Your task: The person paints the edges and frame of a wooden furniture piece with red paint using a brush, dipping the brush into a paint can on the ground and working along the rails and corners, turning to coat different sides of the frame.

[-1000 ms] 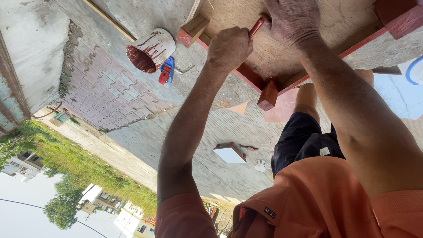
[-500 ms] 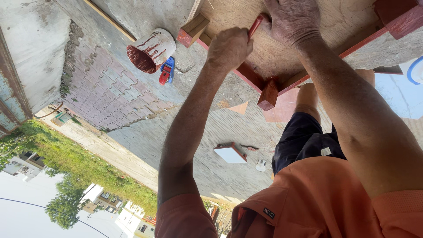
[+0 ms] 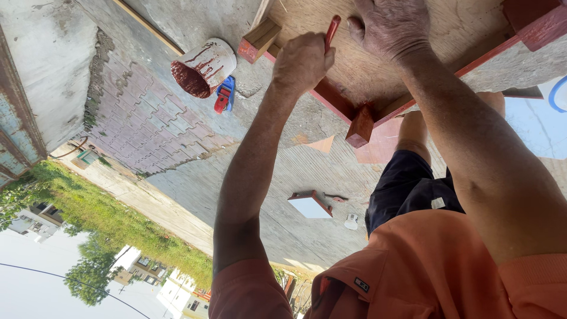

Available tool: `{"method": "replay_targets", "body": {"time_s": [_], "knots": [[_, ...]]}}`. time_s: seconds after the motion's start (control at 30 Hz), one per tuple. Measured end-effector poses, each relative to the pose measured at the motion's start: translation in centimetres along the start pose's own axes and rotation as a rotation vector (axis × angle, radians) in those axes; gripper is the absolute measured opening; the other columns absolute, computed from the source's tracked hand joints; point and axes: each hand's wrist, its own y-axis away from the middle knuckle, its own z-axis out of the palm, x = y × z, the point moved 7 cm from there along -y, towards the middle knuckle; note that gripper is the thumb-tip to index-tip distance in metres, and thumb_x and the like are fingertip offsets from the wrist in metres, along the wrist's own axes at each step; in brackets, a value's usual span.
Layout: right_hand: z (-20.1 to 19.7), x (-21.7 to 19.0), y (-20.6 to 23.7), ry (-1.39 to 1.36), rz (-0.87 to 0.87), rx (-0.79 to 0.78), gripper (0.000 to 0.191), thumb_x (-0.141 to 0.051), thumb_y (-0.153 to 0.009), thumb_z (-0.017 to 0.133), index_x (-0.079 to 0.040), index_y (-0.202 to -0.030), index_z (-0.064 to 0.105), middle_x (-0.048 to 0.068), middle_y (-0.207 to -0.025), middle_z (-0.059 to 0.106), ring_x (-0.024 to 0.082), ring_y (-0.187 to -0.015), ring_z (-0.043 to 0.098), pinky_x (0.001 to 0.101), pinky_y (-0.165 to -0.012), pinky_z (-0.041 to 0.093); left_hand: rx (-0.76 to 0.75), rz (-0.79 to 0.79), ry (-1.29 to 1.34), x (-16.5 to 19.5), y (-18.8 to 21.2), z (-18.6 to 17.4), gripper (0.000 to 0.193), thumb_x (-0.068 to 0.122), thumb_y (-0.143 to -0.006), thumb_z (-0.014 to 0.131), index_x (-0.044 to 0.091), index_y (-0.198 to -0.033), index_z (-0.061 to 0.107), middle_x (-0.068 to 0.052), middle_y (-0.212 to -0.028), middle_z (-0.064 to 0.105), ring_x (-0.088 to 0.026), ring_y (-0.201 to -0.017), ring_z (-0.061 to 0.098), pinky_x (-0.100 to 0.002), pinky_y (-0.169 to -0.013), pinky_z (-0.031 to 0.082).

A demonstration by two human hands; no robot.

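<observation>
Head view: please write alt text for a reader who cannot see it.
A person's left hand grips a red brush handle over a wooden panel with red edges, and the right hand presses on the panel. A paint-stained can lies nearby on concrete.

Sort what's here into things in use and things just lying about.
In use: left hand gripping red-handled brush; right hand pressed on plywood panel with red-painted wooden frame; probably white bucket smeared with red paint.
Lying about: blue-and-red tool; flat white board with red edge; small white object.
</observation>
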Motion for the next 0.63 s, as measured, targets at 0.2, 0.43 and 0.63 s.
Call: {"method": "replay_targets", "body": {"time_s": [0.2, 0.43, 0.63], "knots": [[0.1, 0.2, 0.1, -0.091, 0.010, -0.010, 0.047, -0.054, -0.109, 0.058, -0.008, -0.123, 0.063, 0.007, -0.120, 0.055, 0.021, -0.113, 0.053, 0.0428, -0.086, 0.048, -0.086, -0.085, -0.031, 1.9, 0.7, -2.9, 0.032, 0.032, -0.101, 0.067, 0.002, -0.094, 0.069, -0.011, -0.072, 0.065, -0.018, -0.059, 0.065, -0.036, -0.053, 0.059], [-1.5, 0.7, 0.0, -0.076, -0.103, 0.125, 0.053, -0.037, -0.091, 0.067, -0.009, -0.135, 0.058, 0.012, -0.152, 0.036, 0.029, -0.151, 0.026, 0.0503, -0.132, 0.014, 0.852, -0.061, 0.371, 0.6, 17.3, -18.6, 0.015, 0.016, -0.103, 0.068, 0.002, -0.100, 0.068, -0.012, -0.093, 0.071, -0.027, -0.087, 0.071, -0.037, -0.078, 0.058], [-2.2, 2.2, 1.7, -0.033, -0.103, 0.082, 0.051, -0.036, -0.098, 0.067, -0.010, -0.139, 0.055, 0.011, -0.159, 0.030, 0.030, -0.157, 0.022, 0.0498, -0.134, 0.008, 1.100, -0.611, 0.344, -14.9, 28.2, -18.6, 0.018, 0.018, -0.099, 0.064, 0.002, -0.097, 0.072, -0.012, -0.089, 0.074, -0.024, -0.083, 0.073, -0.033, -0.078, 0.057]]}}
